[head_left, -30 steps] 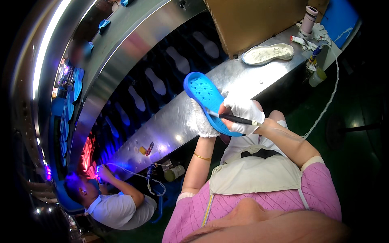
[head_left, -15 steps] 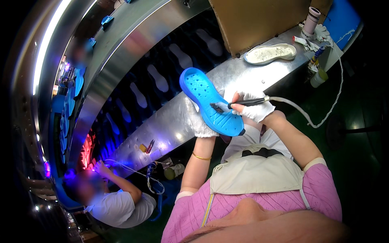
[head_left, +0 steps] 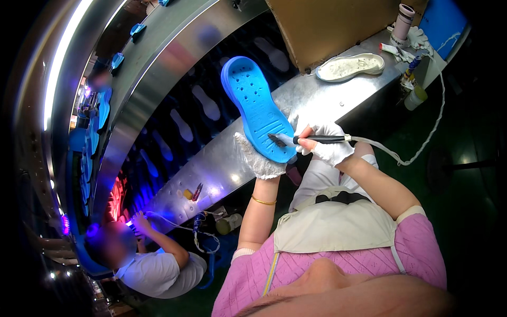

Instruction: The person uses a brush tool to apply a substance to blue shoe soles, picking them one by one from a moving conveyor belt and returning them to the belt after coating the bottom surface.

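My left hand (head_left: 260, 159), in a white knit glove, is closed around the near end of a blue shoe sole (head_left: 253, 100). The sole is held tilted above the metal ledge, its inner face up, with small holes at the far end and grooves nearer me. In my right hand (head_left: 331, 147), in a white glove with bare fingertips, is a brush (head_left: 323, 139) with a black handle and a pale tube at its back end. The brush's dark bristles rest on the grooved part of the sole.
A white shoe sole (head_left: 350, 67) lies on the metal ledge (head_left: 317, 103) beside a cardboard sheet (head_left: 338, 29). Behind the ledge, dark racks hold several pale soles (head_left: 206, 103). Another person (head_left: 158, 269) works at left. The brush's tube (head_left: 430, 132) loops at right.
The sole has shifted left and away from me, turning more lengthwise. The brush has moved slightly left, its bristles now nearer the sole's near end. Both hands keep their hold.
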`<state>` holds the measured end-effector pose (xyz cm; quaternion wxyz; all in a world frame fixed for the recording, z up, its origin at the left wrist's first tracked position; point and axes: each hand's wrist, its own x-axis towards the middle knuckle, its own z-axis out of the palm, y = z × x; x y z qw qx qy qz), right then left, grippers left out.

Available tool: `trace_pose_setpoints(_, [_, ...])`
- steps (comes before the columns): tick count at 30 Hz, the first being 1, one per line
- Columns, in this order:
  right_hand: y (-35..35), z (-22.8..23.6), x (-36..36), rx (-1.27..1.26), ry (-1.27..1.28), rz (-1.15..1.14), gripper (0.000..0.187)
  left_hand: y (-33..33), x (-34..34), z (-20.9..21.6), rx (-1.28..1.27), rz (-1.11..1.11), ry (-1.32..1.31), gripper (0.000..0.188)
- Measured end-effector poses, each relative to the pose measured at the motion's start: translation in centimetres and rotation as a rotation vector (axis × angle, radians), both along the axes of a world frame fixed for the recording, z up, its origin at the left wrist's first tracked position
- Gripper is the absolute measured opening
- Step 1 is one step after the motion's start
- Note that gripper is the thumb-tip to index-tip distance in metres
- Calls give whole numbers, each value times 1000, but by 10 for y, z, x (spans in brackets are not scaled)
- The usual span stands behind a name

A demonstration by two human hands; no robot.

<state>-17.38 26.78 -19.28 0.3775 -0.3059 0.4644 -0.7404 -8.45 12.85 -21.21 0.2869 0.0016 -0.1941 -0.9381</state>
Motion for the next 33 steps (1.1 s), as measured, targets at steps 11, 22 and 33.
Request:
trace_pose_setpoints(11, [-8, 0, -5, -20, -130, 129, 7, -8, 3, 20, 82, -45, -5, 71])
trace_pose_setpoints(22, [-4, -1, -10, 12, 189, 143, 10, -33, -1, 21, -36, -74, -165, 81])
trace_pose_setpoints(33, [-5, 13, -6, -42, 101, 196, 17, -44, -1, 30, -80, -155, -175, 75])
